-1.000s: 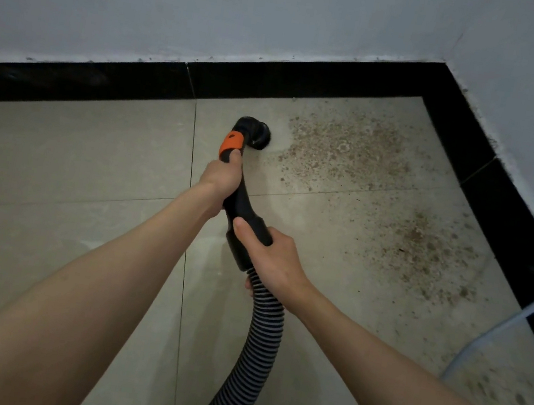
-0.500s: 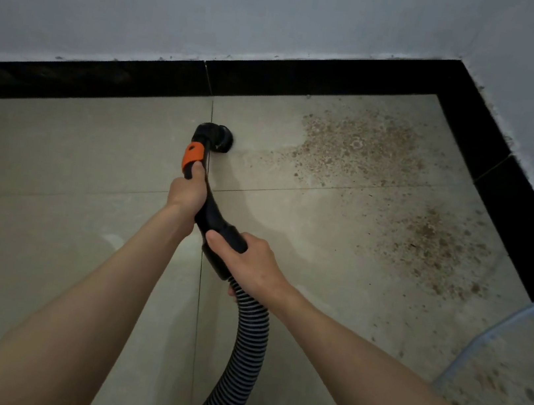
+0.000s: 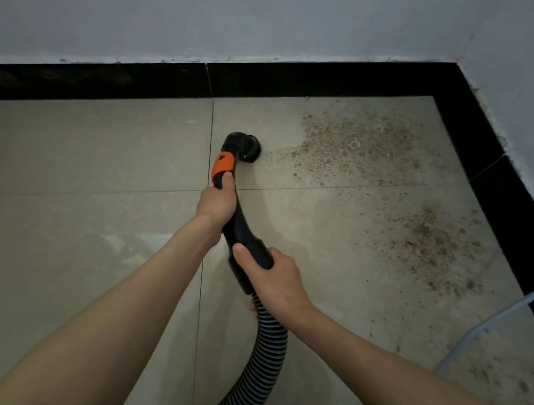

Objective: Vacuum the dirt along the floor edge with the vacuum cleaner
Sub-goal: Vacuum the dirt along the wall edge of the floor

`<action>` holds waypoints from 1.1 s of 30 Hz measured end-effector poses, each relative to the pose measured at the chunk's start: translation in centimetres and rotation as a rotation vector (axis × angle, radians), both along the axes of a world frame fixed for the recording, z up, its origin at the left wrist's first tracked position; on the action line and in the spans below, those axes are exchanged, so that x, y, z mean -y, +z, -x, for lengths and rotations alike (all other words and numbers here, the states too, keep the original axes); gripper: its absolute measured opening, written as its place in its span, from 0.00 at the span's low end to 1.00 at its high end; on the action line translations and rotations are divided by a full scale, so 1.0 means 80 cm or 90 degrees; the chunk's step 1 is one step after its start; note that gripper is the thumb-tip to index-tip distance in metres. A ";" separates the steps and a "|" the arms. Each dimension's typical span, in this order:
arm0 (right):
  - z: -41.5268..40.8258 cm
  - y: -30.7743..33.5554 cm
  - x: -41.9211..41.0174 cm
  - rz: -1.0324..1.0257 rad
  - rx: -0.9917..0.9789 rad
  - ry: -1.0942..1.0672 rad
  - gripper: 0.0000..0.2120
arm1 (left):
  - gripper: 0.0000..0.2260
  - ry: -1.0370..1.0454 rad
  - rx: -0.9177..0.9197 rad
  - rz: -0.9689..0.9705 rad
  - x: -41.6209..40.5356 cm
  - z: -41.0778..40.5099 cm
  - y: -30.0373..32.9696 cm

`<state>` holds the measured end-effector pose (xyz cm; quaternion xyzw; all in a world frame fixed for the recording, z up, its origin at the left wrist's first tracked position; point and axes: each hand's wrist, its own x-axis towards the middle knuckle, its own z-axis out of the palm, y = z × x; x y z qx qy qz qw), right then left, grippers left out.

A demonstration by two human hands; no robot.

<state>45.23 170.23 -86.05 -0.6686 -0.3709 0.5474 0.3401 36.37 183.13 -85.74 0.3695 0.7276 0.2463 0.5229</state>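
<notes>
The black vacuum wand (image 3: 243,230) has an orange slider (image 3: 223,165) and ends in a round brush nozzle (image 3: 248,148) resting on the beige tile floor. My left hand (image 3: 217,202) grips the wand just below the orange part. My right hand (image 3: 273,278) grips the thick lower handle where the ribbed hose (image 3: 257,360) begins. Brown dirt (image 3: 353,149) lies on the tile just right of the nozzle, near the black skirting. A second dirt patch (image 3: 433,241) spreads toward the right wall.
Black skirting (image 3: 120,86) runs along the far wall and meets the right-hand skirting (image 3: 508,203) in a corner. A pale curved tube frame (image 3: 498,316) stands at the right edge, with more dirt (image 3: 508,384) beneath it. The left tiles look clean.
The nozzle swung left away from the dirt half a second ago, and now sits back to the right, close to the left edge of the near dirt patch. Both hands kept their grip.
</notes>
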 end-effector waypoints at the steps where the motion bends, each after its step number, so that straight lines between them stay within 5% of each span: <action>1: 0.000 0.000 0.001 -0.002 0.008 -0.003 0.19 | 0.26 -0.002 0.002 0.002 0.001 -0.002 0.001; 21: -0.067 0.020 -0.010 0.015 0.031 -0.082 0.21 | 0.19 -0.091 0.022 0.019 -0.014 -0.095 0.028; 33: -0.077 0.041 -0.009 0.035 -0.034 0.021 0.21 | 0.17 0.020 -0.008 -0.006 -0.004 -0.073 0.026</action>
